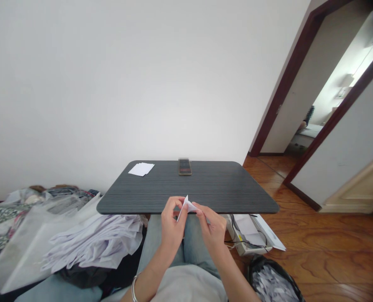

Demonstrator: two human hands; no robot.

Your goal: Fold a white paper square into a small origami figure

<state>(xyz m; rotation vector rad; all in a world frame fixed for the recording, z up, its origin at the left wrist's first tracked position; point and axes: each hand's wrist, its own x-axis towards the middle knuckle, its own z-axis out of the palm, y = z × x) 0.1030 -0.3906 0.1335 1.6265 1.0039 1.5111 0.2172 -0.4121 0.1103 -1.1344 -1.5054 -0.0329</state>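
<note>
A small folded white paper [189, 205] is held between both hands at the table's front edge, one pointed tip sticking up. My left hand [173, 218] pinches its left side between thumb and fingers. On the right, my right hand [211, 224] grips the other end with thumb and forefinger. The dark table [218, 184] lies just beyond the hands. A few flat white sheets [141, 169] rest at its back left, and a phone-like object [185, 166] lies at the back centre.
Left of my legs are a heap of white cloth [98, 241] and plastic bags [32, 243]. A white box [249, 235] with cables and papers stands right of my legs, near a black-lined bin [271, 281] of scraps. A doorway [299, 84] opens at the right.
</note>
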